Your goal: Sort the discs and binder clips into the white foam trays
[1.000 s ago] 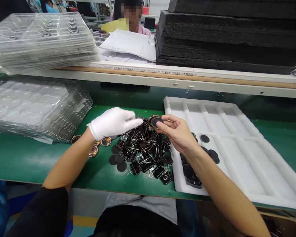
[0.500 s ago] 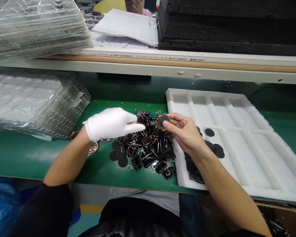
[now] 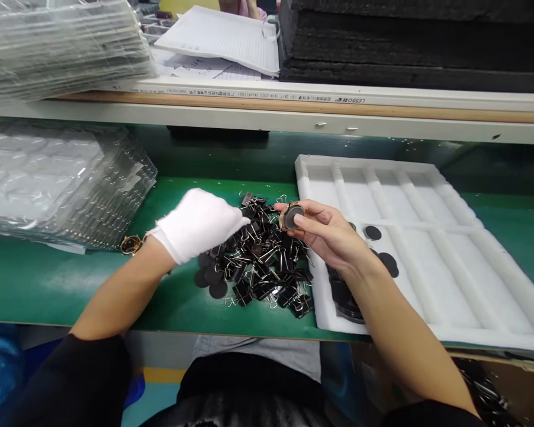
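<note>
One green bench (image 3: pixel 93 281) lies beneath, one pale shelf (image 3: pixel 196 115) beyond, my gloved left hand (image 3: pixel 200 224): curled, contents I cannot tell; my right hand (image 3: pixel 331 234) pinches a gold-rimmed disc (image 3: pixel 292 213).

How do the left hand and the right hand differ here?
The left hand wears a white glove; the right hand is bare. The right hand grips a gold-rimmed piece, while the left hand is at the clips, its grip unclear. Both arms come from black sleeves.
</note>
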Motion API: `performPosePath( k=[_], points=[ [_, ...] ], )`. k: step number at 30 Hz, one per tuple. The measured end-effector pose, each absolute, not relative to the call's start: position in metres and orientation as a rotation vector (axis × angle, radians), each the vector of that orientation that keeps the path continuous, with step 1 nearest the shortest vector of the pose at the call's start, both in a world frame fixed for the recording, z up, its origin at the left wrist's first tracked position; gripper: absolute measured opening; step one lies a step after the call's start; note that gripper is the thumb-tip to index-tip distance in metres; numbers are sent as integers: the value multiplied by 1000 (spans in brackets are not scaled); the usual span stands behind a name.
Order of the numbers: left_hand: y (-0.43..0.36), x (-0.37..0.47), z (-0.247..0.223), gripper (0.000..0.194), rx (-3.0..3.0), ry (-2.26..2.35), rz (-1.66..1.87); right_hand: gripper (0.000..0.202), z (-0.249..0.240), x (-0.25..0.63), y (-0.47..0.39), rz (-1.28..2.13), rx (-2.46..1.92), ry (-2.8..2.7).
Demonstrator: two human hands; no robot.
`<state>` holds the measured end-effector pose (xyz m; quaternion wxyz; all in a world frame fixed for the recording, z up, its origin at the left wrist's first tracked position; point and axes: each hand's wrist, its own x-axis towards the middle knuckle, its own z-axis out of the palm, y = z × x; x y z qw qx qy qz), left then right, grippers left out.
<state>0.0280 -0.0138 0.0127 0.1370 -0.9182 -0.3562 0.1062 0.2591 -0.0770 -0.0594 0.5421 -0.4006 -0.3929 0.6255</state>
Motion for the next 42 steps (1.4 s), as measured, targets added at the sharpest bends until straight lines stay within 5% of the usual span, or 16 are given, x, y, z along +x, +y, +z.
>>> performPosePath(
  k=[7,18,29,42],
  points=[
    [-16,37,3,57,-3067,-1156,-489,24,-63,254,-81,1494,-823,-1060],
    [-16,43,-3,56,-3115,-1250,-307,24,-62,258,-82,1457,-860,-1040],
    [-15,47,-7,38,-3326,-1303,-589,36,-63,255,-73,1222,-967,-739],
    [-21,54,-18,42,-3323,-1366,-706,37,-66,243,-78,1156,-994,-806]
  ],
)
